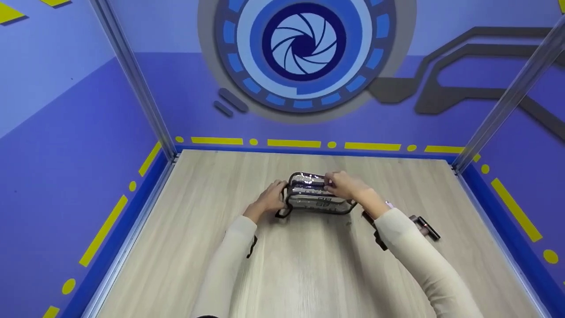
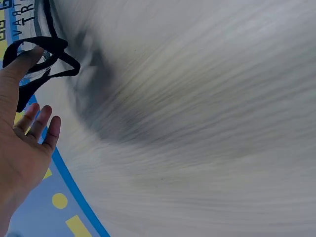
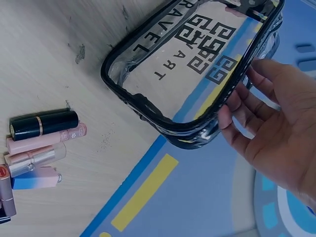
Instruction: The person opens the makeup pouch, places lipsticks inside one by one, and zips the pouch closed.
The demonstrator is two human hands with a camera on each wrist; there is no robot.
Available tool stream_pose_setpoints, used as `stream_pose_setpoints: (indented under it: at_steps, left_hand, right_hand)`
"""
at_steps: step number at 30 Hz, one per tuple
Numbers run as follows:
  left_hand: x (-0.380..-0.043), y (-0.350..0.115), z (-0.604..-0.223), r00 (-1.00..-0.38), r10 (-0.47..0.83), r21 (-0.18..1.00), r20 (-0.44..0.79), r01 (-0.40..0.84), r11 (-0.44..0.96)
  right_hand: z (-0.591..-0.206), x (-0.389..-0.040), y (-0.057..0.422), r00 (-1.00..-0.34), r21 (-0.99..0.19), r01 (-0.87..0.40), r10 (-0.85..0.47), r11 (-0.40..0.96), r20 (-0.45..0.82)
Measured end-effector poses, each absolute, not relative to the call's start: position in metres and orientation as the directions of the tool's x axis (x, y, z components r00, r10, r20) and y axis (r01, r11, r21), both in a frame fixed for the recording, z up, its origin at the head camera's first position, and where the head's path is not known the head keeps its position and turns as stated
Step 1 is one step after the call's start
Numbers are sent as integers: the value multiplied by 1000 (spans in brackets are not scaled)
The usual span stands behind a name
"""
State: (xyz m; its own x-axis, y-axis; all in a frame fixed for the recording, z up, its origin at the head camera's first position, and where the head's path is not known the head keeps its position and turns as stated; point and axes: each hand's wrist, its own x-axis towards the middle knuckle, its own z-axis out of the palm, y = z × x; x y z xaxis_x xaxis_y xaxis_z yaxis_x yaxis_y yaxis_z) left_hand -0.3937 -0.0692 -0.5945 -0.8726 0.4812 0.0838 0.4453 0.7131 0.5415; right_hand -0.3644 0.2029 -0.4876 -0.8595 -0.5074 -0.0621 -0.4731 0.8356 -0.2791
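Observation:
A clear toiletry bag with black piping and dark printed lettering stands upright on the table between both hands. At its left end, my left hand holds the bag by the side with the black strap. In the left wrist view the thumb lies against the strap, three fingers are loosely bent, and the index finger is hidden. My right hand pinches the bag's top edge; in the right wrist view its thumb and fingers are at the black piping. Whether they hold a zip pull is hidden.
Several cosmetic tubes lie on the table right of the bag, partly behind the right forearm: a black tube, a pink tube and a blue-and-pink tube among them. Blue-purple panels wall the wood-grain table at back and sides.

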Motion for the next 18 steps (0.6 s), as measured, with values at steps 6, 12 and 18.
stream_pose_setpoints:
  at_steps: [6, 12, 18]
  left_hand:
    - [-395, -64, -581, -869, 476, 642, 135, 443, 626]
    - [-391, -51, -566, -842, 501, 711, 201, 477, 517]
    - [-390, -49, -562, -846, 486, 731, 219, 472, 492]
  right_hand:
    - [-481, -361, 198, -877, -215, -476, -443, 853, 185]
    - [-476, -360, 177, -758, -185, -599, -477, 779, 446]
    - [-477, -356, 155, -614, -56, -729, -615, 682, 496]
